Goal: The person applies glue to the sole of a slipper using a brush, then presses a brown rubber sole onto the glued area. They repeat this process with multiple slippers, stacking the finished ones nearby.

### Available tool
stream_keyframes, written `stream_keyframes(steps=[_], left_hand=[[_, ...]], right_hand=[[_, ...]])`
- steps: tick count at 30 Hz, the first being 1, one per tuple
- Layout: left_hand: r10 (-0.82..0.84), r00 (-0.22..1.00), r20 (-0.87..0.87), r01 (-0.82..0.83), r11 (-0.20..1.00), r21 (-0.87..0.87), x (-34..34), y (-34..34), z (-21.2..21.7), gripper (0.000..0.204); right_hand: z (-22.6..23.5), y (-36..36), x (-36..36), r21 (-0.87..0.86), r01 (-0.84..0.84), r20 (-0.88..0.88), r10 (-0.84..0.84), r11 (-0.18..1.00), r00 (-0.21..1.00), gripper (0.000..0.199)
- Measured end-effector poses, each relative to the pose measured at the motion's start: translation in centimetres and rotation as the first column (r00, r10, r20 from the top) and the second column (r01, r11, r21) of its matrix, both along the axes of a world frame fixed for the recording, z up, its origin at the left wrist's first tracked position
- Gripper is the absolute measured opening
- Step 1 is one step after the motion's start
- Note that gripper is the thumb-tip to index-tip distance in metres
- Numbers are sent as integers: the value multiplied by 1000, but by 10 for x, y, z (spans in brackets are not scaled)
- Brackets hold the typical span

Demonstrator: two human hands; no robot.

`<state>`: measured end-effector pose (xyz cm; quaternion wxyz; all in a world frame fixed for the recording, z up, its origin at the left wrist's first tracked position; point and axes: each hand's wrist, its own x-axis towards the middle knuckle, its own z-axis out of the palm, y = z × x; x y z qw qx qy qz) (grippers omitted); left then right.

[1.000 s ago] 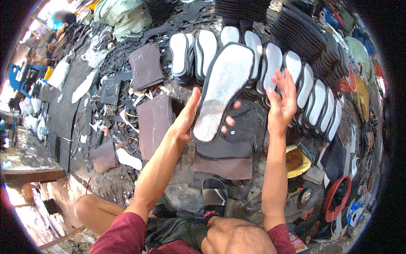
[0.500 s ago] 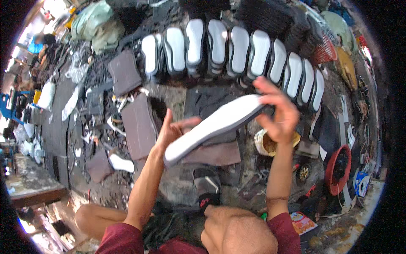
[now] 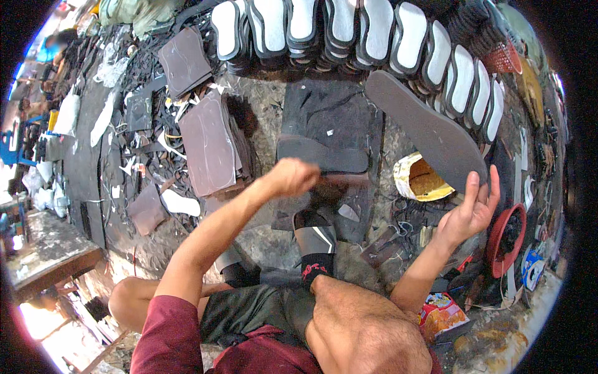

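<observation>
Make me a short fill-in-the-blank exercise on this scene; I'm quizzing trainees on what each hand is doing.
1. The dark grey sole is held up by the ___ hand.
2. The left hand is closed into a ___ above the dark mat.
3. The yellow container lies just ___ the raised sole.
4. The soles in the row at the top have ___ faces.

Missing words: right; fist; below; white

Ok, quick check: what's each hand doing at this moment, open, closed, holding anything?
Left hand: closed in a fist over the dark sole piece; whether it grips anything cannot be told.
Right hand: holding up the long grey sole.
</observation>
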<state>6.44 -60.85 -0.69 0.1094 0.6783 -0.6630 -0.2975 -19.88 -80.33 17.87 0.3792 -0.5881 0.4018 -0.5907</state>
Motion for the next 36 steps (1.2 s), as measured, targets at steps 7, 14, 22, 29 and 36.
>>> stream_keyframes(steps=[7,14,22,29,36], left_hand=[[407,813,-416,-121,817,564,81,-72,8,33],[681,467,-564,-127,683,719,58,-25,12,95],[712,-253,-655,-793,236,562,-28,80,15,47],[798,-229,-558,-819,153,554,-33,92,10,42],[850,-86,-520,-843,216,493,-32,87,4,42]], right_hand=[[2,3,11,107,42,91,-52,993,994,36],[-27,15,34,231,-110,24,107,967,994,33],[-163,37,26,676,-374,27,486,635,874,37],[-184,61,19,730,-298,-100,527,616,844,52],[-210,56,7,712,-277,-161,534,645,830,54]])
